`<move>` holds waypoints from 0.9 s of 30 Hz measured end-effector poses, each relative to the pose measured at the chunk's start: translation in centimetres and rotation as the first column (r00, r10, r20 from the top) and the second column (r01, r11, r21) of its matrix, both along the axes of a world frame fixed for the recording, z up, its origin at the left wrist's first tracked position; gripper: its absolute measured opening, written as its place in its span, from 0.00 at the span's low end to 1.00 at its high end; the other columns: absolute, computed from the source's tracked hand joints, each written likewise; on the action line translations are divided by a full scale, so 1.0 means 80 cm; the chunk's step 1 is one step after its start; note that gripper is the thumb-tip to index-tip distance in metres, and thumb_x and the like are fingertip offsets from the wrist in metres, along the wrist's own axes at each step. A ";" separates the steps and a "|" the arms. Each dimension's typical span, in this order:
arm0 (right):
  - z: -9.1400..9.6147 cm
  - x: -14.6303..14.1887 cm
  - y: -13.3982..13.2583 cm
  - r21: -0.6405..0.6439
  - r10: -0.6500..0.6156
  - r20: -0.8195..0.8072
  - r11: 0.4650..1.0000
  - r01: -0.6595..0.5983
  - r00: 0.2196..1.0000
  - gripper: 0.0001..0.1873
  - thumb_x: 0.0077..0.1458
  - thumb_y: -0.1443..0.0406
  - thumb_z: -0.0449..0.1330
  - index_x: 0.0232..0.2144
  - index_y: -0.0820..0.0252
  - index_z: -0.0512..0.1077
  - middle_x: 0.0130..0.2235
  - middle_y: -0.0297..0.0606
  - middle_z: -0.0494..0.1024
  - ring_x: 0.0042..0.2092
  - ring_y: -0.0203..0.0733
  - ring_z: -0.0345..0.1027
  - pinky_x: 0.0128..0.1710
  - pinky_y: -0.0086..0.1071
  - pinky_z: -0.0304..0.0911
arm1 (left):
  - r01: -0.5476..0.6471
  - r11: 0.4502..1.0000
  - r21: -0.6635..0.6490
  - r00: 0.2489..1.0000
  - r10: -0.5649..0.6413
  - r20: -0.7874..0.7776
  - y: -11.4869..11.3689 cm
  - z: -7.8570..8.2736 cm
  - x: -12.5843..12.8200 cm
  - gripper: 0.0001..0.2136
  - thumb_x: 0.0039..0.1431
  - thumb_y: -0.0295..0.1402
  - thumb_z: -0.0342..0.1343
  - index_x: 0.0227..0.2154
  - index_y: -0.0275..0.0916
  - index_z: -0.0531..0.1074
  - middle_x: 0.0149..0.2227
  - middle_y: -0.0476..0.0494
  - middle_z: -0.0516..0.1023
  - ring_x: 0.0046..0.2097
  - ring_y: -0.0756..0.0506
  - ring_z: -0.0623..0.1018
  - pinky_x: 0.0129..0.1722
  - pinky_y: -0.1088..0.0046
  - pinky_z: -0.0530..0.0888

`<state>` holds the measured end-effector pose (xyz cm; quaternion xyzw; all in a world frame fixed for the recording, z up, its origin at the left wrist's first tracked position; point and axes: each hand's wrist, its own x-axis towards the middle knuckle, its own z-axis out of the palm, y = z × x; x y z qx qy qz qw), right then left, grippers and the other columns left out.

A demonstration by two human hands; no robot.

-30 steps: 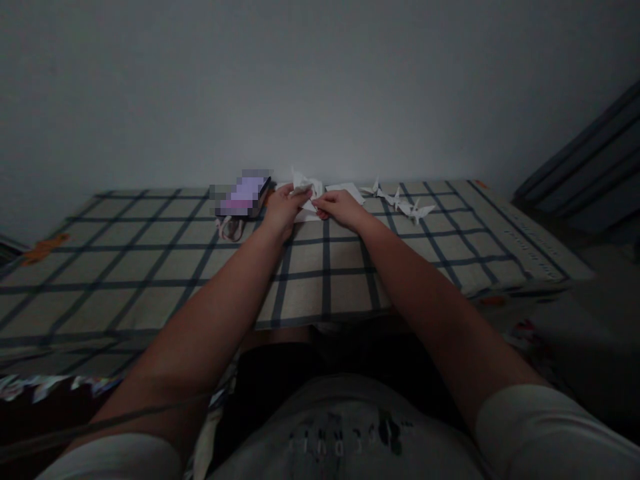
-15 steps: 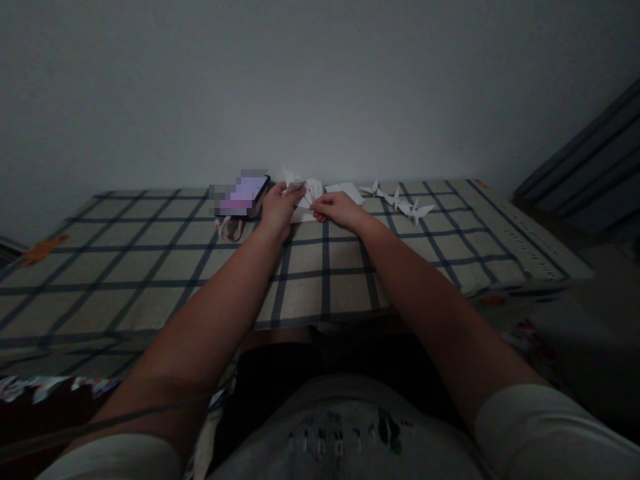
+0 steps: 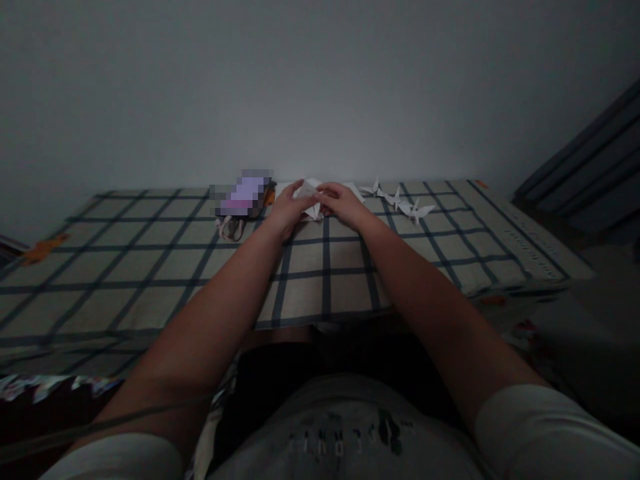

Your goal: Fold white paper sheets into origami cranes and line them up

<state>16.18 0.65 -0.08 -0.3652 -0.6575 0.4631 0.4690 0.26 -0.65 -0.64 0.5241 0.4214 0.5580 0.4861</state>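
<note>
Both my hands meet at the far middle of a checked cloth (image 3: 325, 267). My left hand (image 3: 286, 207) and my right hand (image 3: 343, 203) pinch a white folded paper piece (image 3: 311, 200) between them, fingers closed on it just above the cloth. A flat white paper sheet (image 3: 356, 191) lies partly under my right hand. To the right, several small white paper cranes (image 3: 400, 202) stand in a row on the cloth.
A phone with a lit, blurred screen (image 3: 245, 195) lies left of my left hand, with a looped strap (image 3: 229, 228) in front of it. A plain wall rises right behind. Dark slanted boards (image 3: 585, 173) lean at the right.
The paper piece, held raised with its points up, has come down lower between my hands. My right hand has moved up and left to close over it.
</note>
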 end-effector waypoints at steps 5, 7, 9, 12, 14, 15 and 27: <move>0.000 0.002 0.004 0.026 -0.043 0.035 0.999 0.042 0.998 0.11 0.57 0.60 0.63 0.28 0.61 0.73 0.26 0.32 0.74 0.27 0.31 0.66 0.31 0.26 0.64 | 0.050 0.997 0.051 0.997 -0.047 -0.069 -0.004 0.000 -0.001 0.23 0.44 0.37 0.68 0.45 0.38 0.76 0.39 0.41 0.81 0.36 0.45 0.79 0.36 0.70 0.75; -0.001 0.003 0.007 0.020 -0.059 0.024 0.998 0.059 0.998 0.10 0.57 0.61 0.63 0.28 0.61 0.73 0.27 0.31 0.74 0.27 0.31 0.66 0.31 0.25 0.64 | 0.022 0.998 0.052 0.995 -0.017 -0.101 -0.007 0.001 -0.002 0.19 0.46 0.39 0.67 0.42 0.38 0.77 0.38 0.43 0.80 0.36 0.45 0.78 0.35 0.71 0.74; -0.003 0.002 0.009 0.005 -0.068 0.003 0.998 0.068 0.998 0.09 0.57 0.60 0.64 0.29 0.60 0.73 0.28 0.31 0.75 0.28 0.30 0.67 0.32 0.25 0.65 | -0.004 0.999 0.054 0.993 0.010 -0.113 -0.009 0.003 -0.003 0.16 0.47 0.40 0.66 0.39 0.39 0.78 0.37 0.43 0.81 0.36 0.45 0.78 0.35 0.71 0.73; -0.005 0.000 0.009 -0.032 -0.045 -0.030 0.999 0.044 0.999 0.10 0.56 0.58 0.65 0.31 0.60 0.73 0.30 0.32 0.76 0.30 0.31 0.68 0.34 0.25 0.68 | -0.029 0.999 0.043 0.993 0.034 -0.110 -0.010 0.005 -0.004 0.15 0.46 0.42 0.66 0.35 0.37 0.79 0.34 0.43 0.80 0.35 0.46 0.77 0.34 0.72 0.72; -0.005 0.000 0.009 -0.038 -0.043 -0.022 0.998 0.042 0.999 0.11 0.56 0.58 0.64 0.31 0.60 0.73 0.29 0.32 0.76 0.29 0.30 0.68 0.33 0.25 0.68 | -0.032 0.999 0.035 0.994 0.036 -0.102 -0.009 0.004 -0.004 0.16 0.45 0.42 0.67 0.33 0.36 0.79 0.33 0.42 0.80 0.34 0.46 0.77 0.33 0.71 0.72; -0.005 0.000 0.008 -0.029 -0.049 -0.009 0.998 0.049 0.999 0.11 0.57 0.58 0.64 0.30 0.60 0.73 0.28 0.32 0.75 0.29 0.30 0.68 0.32 0.25 0.67 | -0.029 0.999 0.031 0.995 0.032 -0.099 -0.008 0.003 -0.004 0.16 0.45 0.42 0.67 0.33 0.36 0.79 0.33 0.42 0.80 0.34 0.46 0.77 0.33 0.71 0.72; -0.003 0.002 0.006 0.070 -0.159 0.082 0.986 0.153 0.984 0.11 0.56 0.57 0.63 0.32 0.59 0.74 0.35 0.35 0.76 0.34 0.34 0.67 0.34 0.28 0.66 | -0.027 1.000 -0.004 0.994 0.027 -0.105 -0.001 -0.001 -0.007 0.15 0.45 0.42 0.67 0.31 0.37 0.77 0.32 0.43 0.79 0.34 0.45 0.77 0.35 0.68 0.73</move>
